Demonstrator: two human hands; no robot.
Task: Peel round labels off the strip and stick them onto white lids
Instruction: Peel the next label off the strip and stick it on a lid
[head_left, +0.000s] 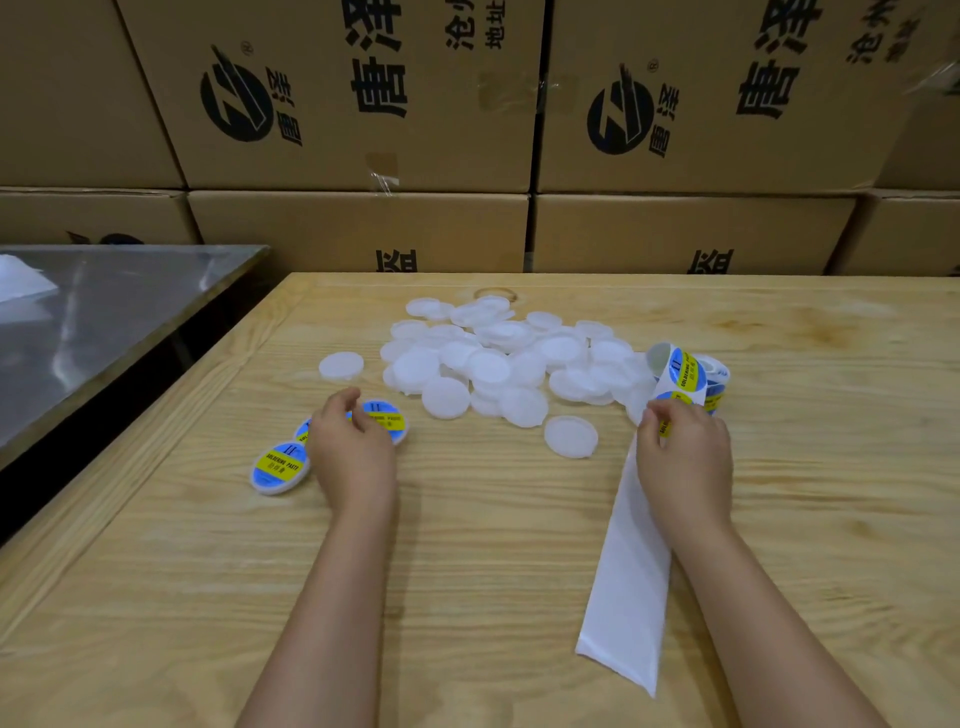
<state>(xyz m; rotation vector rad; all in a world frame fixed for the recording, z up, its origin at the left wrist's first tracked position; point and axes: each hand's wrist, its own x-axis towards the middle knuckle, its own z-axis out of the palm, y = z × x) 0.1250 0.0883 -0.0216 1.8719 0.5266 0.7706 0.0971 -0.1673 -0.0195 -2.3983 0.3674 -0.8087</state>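
A heap of plain white lids (498, 358) lies in the middle of the wooden table (467, 571). Three lids with blue-and-yellow round labels sit at the left; one labelled lid (387, 418) lies under the fingers of my left hand (350, 447), another (280, 466) lies beside it. The label roll (691, 371) stands at the right, and its bare white backing strip (631, 582) trails toward me. My right hand (683, 457) pinches a round label (670, 408) on the strip just below the roll.
A single white lid (570, 436) lies apart between my hands, another (341, 366) at the heap's left. Stacked cardboard boxes (363, 104) wall off the far edge. A steel table (104, 322) stands to the left across a dark gap.
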